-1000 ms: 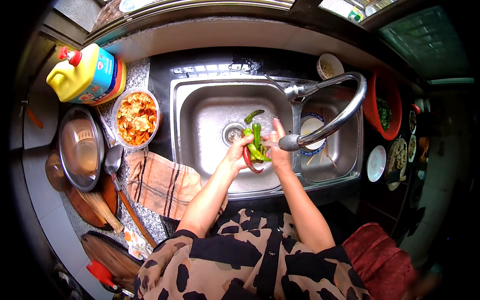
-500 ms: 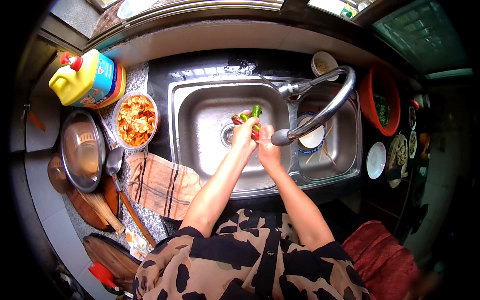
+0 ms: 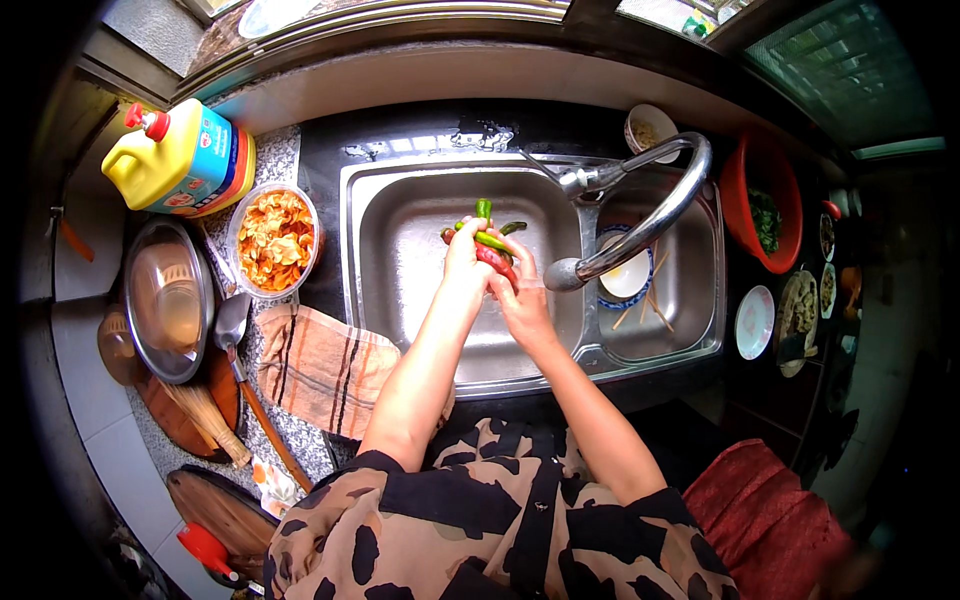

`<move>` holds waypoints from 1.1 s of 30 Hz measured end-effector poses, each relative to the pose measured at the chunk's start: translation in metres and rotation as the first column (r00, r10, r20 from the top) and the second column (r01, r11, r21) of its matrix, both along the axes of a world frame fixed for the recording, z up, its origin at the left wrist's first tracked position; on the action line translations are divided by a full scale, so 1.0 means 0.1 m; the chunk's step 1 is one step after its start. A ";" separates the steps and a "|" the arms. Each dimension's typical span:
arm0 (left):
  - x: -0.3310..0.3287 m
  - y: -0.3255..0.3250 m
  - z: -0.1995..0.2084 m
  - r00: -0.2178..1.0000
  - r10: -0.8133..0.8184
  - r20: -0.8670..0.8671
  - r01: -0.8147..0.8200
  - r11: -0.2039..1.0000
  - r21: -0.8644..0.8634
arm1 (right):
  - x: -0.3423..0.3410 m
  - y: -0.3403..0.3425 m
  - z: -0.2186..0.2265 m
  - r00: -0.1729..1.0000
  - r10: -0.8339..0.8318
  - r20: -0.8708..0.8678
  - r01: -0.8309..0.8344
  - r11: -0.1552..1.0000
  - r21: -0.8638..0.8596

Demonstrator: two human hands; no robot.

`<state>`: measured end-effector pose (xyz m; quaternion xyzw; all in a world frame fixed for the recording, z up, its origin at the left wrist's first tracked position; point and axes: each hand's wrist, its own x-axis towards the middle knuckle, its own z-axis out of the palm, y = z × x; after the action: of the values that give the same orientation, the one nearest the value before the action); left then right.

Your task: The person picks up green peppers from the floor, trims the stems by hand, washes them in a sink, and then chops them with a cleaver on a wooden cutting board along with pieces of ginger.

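Over the left basin of the steel sink [image 3: 400, 215], both my hands are close together at a small bunch of chili peppers. My left hand [image 3: 465, 262] is closed round the bunch, with a green chili pepper [image 3: 484, 209] sticking up past the fingers and a red chili pepper [image 3: 496, 261] lying across the palm side. A darker green chili pepper [image 3: 513, 228] shows just beyond the fingers; whether it is held or lies in the basin I cannot tell. My right hand [image 3: 523, 302] touches the lower end of the red pepper, its fingers partly bent and blurred.
The curved faucet [image 3: 650, 235] ends right of my hands. The right basin holds a blue-rimmed bowl [image 3: 628, 280] and chopsticks [image 3: 655, 303]. On the left stand a yellow jug [image 3: 185, 160], a tub of orange pieces [image 3: 275, 240] and a checked cloth [image 3: 325, 370]. A red basin [image 3: 740, 215] stands right.
Both hands have shifted a little to the left with the chili peppers. The right hand has turned and moved lower, and more of the red pepper and a dark green one now show.
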<state>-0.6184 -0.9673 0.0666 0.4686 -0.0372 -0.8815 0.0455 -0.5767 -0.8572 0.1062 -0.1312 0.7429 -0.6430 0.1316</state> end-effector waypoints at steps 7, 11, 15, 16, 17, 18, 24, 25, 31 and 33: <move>0.03 0.02 -0.05 0.997 0.056 -0.043 -0.059 0.996 -0.067 | -0.14 -0.13 0.24 0.998 -0.013 -0.060 0.042 0.856 0.515; -0.01 0.02 0.03 0.996 0.053 -0.072 -0.051 0.998 0.027 | -0.08 0.05 0.09 0.894 0.013 0.448 -0.045 0.997 0.060; -0.03 0.02 -0.06 0.997 0.054 -0.059 -0.050 0.996 0.072 | 0.08 0.12 0.13 0.792 0.106 0.601 -0.047 0.992 -0.113; 0.01 0.00 -0.06 0.996 0.050 -0.068 -0.046 0.997 0.065 | 0.14 0.15 0.11 0.817 0.122 0.564 -0.051 0.989 -0.140; 0.04 -0.05 -0.06 0.996 0.041 -0.082 -0.036 0.997 0.063 | 0.19 0.21 0.03 0.827 0.132 0.546 -0.057 0.987 -0.152; 0.05 -0.10 -0.06 0.994 0.030 -0.101 -0.024 0.998 0.061 | 0.23 0.30 -0.04 0.830 0.132 0.541 -0.076 0.989 -0.126; 0.03 -0.40 0.06 0.923 -0.147 -0.355 0.155 0.988 -0.007 | 0.33 0.62 -0.47 0.990 0.096 0.106 -0.119 0.962 0.245; 0.07 -0.36 0.12 0.921 -0.196 -0.336 0.196 0.980 -0.033 | 0.32 0.57 -0.50 0.960 0.002 0.280 -0.062 0.977 0.205; 0.28 0.19 -0.02 0.821 -0.539 -0.187 0.285 0.671 -0.684 | -0.15 0.10 -0.22 0.835 -0.152 0.528 0.280 0.945 -0.170; 0.29 0.44 -0.19 0.801 -0.596 -0.059 0.369 0.570 -0.734 | -0.22 -0.03 -0.54 0.815 0.000 0.580 0.393 0.735 -0.552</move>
<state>-0.5894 -0.9232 0.0472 0.2478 -0.4834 -0.8393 -0.0237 -0.5983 -0.8601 0.0518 0.1025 0.4134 -0.8798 0.2109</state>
